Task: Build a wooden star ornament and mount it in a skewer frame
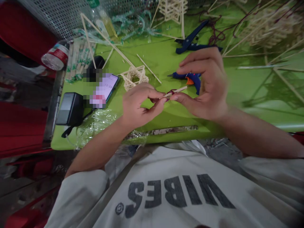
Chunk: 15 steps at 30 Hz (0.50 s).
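Between the fingertips of my left hand [142, 103] is one end of a short wooden stick [180, 89] with dark red string [171, 92] wound round its middle. My right hand [209, 87] has its thumb against the wound part, while its fingers are raised and spread apart. Behind the right hand lies a blue glue gun [196, 81] with an orange trigger. A small star-shaped frame of sticks [135, 77] rests just beyond my left hand, and a loose stick [149, 68] lies beside it.
On the green table [161, 50] are dark blue cutters [191, 38], a phone [104, 90], a black box [70, 108] and wrapped chopsticks [79, 60]. Larger stick structures [273, 31] stand at the back right. A bottle [102, 19] is at the back, and crumpled clear plastic [95, 126] lies front left.
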Motion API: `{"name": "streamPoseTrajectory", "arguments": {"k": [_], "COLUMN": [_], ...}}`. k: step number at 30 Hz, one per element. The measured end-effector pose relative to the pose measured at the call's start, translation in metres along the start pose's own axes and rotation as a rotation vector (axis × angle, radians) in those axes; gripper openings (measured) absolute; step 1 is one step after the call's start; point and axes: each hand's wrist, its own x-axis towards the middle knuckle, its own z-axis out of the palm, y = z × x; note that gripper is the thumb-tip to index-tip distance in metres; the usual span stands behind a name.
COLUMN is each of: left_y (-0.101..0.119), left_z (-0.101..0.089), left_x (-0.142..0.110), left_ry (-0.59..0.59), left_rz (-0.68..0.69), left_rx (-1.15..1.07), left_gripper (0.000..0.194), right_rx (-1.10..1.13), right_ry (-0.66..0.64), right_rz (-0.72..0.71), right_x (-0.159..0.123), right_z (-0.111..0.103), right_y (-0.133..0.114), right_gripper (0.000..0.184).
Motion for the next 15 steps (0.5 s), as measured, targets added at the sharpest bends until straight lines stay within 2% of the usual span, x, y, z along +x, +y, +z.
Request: {"name": "streamPoseTrajectory", "arguments": {"k": [4,7,10,13,15], "left_y": [0.001,0.0,0.001,0.005,0.007], "left_z": [0.0,0.001,0.0,-0.003,-0.004], "left_x": [0.0,-0.001,-0.003,-0.005,-0.004], "left_ry": [-0.016,0.019,0.081,0.101,0.105], "left_rz": [-0.036,-0.018,-0.082,-0.19,-0.22], "left_rx": [-0.018,0.035,0.144,0.18,0.155], "left_gripper": [0.006,0.011,0.021,0.029,0.029], "right_rx": [0.034,0.036,-0.003,-0.047,-0.083], "right_ry": [0.011,0.044,0.068,0.071,0.015], "right_rz": [0.047,0.054,-0.044,-0.164,-0.161], "right_x": [0.001,0.002,0.0,-0.004,-0.006], "right_z": [0.002,0.004,0.002,-0.003,-0.007], "right_y": [-0.005,-0.004,-0.001,-0.002,-0.007], "right_gripper": [0.043,0.045,0.049,0.032,0.02]}}
